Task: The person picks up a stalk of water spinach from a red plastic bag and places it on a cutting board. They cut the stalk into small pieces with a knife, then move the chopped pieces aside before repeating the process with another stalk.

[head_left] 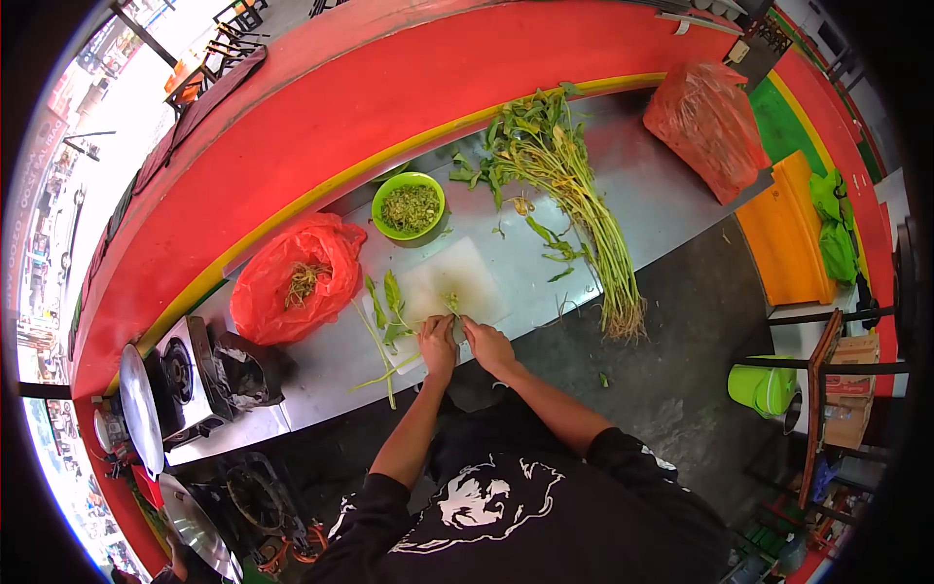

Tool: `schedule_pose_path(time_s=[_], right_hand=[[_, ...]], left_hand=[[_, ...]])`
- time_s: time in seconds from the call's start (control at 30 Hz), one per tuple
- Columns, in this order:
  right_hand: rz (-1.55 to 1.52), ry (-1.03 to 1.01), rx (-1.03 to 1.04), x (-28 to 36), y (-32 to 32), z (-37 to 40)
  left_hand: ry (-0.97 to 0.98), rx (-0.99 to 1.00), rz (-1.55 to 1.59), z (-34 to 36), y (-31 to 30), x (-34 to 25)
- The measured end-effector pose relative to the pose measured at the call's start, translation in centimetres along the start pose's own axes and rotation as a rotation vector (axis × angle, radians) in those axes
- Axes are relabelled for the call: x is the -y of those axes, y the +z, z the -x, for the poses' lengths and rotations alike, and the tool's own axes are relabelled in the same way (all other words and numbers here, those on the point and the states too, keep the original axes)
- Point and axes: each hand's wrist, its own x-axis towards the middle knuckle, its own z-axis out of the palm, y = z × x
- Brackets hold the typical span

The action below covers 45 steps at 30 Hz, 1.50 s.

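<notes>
My left hand (pixel 437 344) is closed at the front edge of the white cutting board (pixel 467 268), pinching a small leafy green stem (pixel 452 304). Right beside it, my right hand (pixel 486 345) is closed too, its fingertips at the same stem. Whether anything else is in the fingers is hidden. Loose leafy stalks (pixel 392 304) lie left of my left hand, some hanging over the counter edge. Behind the board stands a green bowl (pixel 435 226) of chopped greens (pixel 410 208). To the right lies a big bundle of long-stemmed leafy greens (pixel 574 195), roots overhanging the counter edge.
An open red plastic bag (pixel 255 282) with root trimmings sits left of the board. A gas stove (pixel 185 375) is at the far left. Another red bag (pixel 705 127) rests at the counter's right end. A red wall (pixel 389 92) runs behind the metal counter (pixel 623 156).
</notes>
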Motion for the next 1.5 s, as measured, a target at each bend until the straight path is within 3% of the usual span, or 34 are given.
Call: schedule_pose_path(time_s=[0.63,0.93,1.5], right_hand=[[-0.06,0.058,0.022,0.1,-1.2,2.1],[-0.026,0.016,-0.02,-0.4,0.5,0.9],[-0.051,0.044,-0.009,-0.7,-0.7,2.8]], left_hand=[[-0.099,0.061,-0.004,-0.5,0.1,0.1],[-0.041,-0.057,0.03,-0.6,0.6,0.2],[-0.14,0.02,0.006,0.3,0.9,0.3]])
